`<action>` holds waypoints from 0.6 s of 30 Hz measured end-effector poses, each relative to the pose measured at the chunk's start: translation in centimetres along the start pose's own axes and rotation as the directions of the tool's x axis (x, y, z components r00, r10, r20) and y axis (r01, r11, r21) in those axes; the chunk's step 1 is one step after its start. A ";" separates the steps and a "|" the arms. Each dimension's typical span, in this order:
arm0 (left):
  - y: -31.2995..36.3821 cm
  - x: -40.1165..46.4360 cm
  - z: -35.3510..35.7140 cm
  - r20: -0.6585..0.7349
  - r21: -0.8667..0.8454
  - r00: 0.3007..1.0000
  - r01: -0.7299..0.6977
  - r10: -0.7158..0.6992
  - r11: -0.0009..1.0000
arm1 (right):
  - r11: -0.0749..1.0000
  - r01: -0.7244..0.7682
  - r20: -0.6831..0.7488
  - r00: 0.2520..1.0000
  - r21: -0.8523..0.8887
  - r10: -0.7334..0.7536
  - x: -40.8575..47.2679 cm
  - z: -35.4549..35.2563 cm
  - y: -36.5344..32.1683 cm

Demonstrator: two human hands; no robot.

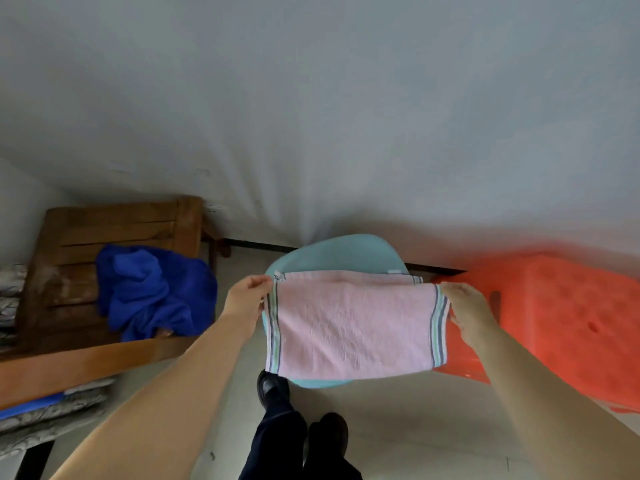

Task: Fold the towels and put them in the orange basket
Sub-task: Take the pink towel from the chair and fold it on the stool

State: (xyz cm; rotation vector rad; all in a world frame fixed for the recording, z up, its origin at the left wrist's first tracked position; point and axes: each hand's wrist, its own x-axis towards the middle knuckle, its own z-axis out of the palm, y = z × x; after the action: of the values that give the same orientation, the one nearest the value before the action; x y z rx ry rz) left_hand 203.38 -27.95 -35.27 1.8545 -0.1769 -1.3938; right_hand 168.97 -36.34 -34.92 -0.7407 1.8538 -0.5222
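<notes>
A pink towel (353, 323) with striped ends hangs folded double in the air at the middle of the view. My left hand (246, 299) pinches its upper left corner and my right hand (465, 306) grips its upper right corner, so the cloth is stretched between them. The orange basket (568, 313) stands on the floor to the right, just behind my right hand; its inside is not visible. A crumpled blue towel (149, 289) lies on the wooden chair (114, 223) at the left.
A light blue round seat or tub (332, 252) sits behind the pink towel. Folded grey patterned cloth (52, 414) lies at lower left. A white wall fills the background. My shoes (273, 386) stand on the pale floor below the towel.
</notes>
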 end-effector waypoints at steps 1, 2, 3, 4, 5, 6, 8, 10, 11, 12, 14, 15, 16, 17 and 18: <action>0.1 1.5 0.7 -0.036 0.019 0.999 -0.028 0.028 0.999 | 1.000 0.017 -0.012 1.000 0.005 -0.017 1.3 0.9 0.0; 0.4 2.5 1.2 -0.075 0.037 0.996 -0.053 0.056 0.998 | 0.999 0.042 -0.039 0.998 -0.006 -0.042 2.1 1.5 -0.3; 0.3 3.6 1.8 -0.113 0.049 0.991 -0.067 0.072 0.997 | 0.997 0.075 -0.074 0.994 -0.025 -0.077 3.3 2.3 0.1; 0.2 4.5 2.2 -0.145 0.054 0.986 -0.071 0.078 0.996 | 0.993 0.101 -0.108 0.988 -0.054 -0.106 4.1 2.9 0.2; -0.2 5.0 2.3 -0.169 0.053 0.983 -0.068 0.076 0.996 | 0.990 0.114 -0.125 0.984 -0.081 -0.124 4.6 3.2 0.7; -0.3 5.1 2.4 -0.184 0.058 0.980 -0.067 0.076 0.996 | 0.988 0.111 -0.127 0.984 -0.106 -0.125 4.5 3.4 0.8; -1.6 4.8 2.1 -0.198 0.111 0.976 -0.064 0.086 0.992 | 0.984 0.089 -0.112 0.988 -0.155 -0.107 4.1 3.7 2.1; -3.1 2.9 1.7 -0.216 0.253 0.964 -0.098 0.155 0.963 | 0.982 0.057 -0.061 0.996 -0.179 -0.069 2.6 3.4 3.1; -4.0 1.7 1.5 -0.219 0.334 0.955 -0.120 0.200 0.935 | 0.985 0.041 -0.027 0.999 -0.167 -0.046 1.5 3.3 3.4; -4.9 0.5 1.4 -0.206 0.408 0.952 -0.127 0.227 0.904 | 0.987 0.015 0.005 1.000 -0.159 -0.014 0.4 3.1 3.8; -6.8 -2.0 1.3 -0.135 0.512 0.974 -0.089 0.182 0.854 | 0.983 -0.035 0.068 0.997 -0.182 0.048 -1.4 2.7 4.4; -8.0 -2.7 1.3 -0.096 0.548 0.988 -0.049 0.121 0.835 | 0.973 -0.059 0.084 0.993 -0.223 0.080 -1.8 2.5 4.9; -8.8 -3.0 1.1 -0.085 0.581 0.994 -0.006 0.068 0.814 | 0.961 -0.083 0.082 0.991 -0.264 0.108 -2.0 2.4 5.2; -9.4 -3.0 0.9 -0.095 0.607 0.995 0.030 0.035 0.794 | 0.949 -0.103 0.080 0.988 -0.296 0.132 -2.0 2.2 5.5; -9.6 -2.8 0.7 -0.122 0.610 0.992 0.060 0.018 0.790 | 0.939 -0.115 0.082 0.985 -0.323 0.149 -1.9 2.0 5.7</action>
State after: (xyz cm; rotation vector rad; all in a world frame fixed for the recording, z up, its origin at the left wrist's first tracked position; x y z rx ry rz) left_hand 198.53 -20.28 -39.54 2.4723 -0.6142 -1.3231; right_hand 169.95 -30.98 -38.19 -0.8305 1.8939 -0.0932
